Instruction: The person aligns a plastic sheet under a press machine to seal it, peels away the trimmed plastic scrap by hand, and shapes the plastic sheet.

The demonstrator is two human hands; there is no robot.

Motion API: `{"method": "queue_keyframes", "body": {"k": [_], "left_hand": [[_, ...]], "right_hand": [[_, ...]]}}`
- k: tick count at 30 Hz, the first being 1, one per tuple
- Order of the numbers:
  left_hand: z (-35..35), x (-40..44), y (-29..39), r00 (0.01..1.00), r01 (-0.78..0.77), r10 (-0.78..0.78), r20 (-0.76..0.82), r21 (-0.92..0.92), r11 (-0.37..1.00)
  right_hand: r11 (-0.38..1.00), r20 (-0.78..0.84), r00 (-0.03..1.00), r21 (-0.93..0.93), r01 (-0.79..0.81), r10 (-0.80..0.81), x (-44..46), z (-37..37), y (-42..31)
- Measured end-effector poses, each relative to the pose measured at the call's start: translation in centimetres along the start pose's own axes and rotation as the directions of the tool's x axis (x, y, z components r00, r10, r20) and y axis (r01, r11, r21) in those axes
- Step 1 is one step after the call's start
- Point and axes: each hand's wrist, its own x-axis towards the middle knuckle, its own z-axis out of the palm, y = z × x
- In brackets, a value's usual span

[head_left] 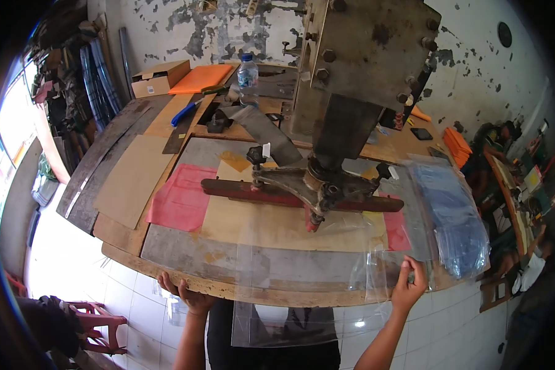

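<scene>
A clear plastic sheet [283, 324] lies over the front of the worktable and hangs past its edge. At its right side my right hand [408, 287] is closed, thumb and forefinger pinched at the plastic. My left hand [188, 297] is at the table's front edge, left of the sheet, with its fingers apart. Over the table stands a metal press head [320, 185] with a long reddish bar [357, 202]. Beneath the bar lie a yellowish sheet [271, 225] and a pink sheet [182, 197].
A stack of clear bluish plastic sleeves [456, 222] lies at the right. Cardboard [132, 179] covers part of the left side. Behind are an orange stack [201, 79], a carton [160, 79], a water bottle [248, 80] and a blue-handled tool [184, 114]. A red stool [98, 327] stands lower left.
</scene>
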Motion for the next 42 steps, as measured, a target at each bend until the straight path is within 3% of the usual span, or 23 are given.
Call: {"method": "queue_keyframes", "body": {"k": [24,42], "left_hand": [[0.2,0.0,0.2,0.999,0.006,-0.009,-0.051,-0.050,0.999],[0.1,-0.1,0.3,1.000,0.019,-0.019,0.003,-0.036,0.999]], "right_hand": [[0.999,-0.038,0.999,0.028,-0.037,0.038,-0.2,0.2,0.2],[0.999,-0.010,0.999,0.027,-0.046,0.046,-0.3,0.2,0.5]]}}
